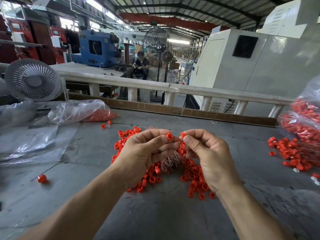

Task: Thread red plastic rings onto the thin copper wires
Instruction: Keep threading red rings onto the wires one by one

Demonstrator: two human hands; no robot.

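A person's two bare hands are raised side by side above a grey worktable (pixel 155 213), seen from a head-worn camera looking down. The left hand (pixel 145 153) pinches a red plastic ring (pixel 169 136) between thumb and fingertips, its other fingers curled in. The right hand (pixel 207 153) pinches a second red ring (pixel 183 134) the same way, and the two rings sit just beside each other where the hands almost meet. Whether a wire passes through either ring cannot be told. Directly beneath the hands, on the table, lies a bundle of thin copper wires (pixel 170 161), surrounded by a loose pile of red rings (pixel 195 181) spreading to both sides of it. Left of the copper bundle, one red ring on a wire (pixel 41 178) lies apart near the table's left side. Further back and left of the bundle, a clear plastic bag (pixel 81 110) holds more red pieces, with a small white fan (pixel 32 80) behind it. Right of the bundle, another heap of red rings (pixel 294 153) lies beside stuffed clear bags (pixel 306 118) at the table's right edge.
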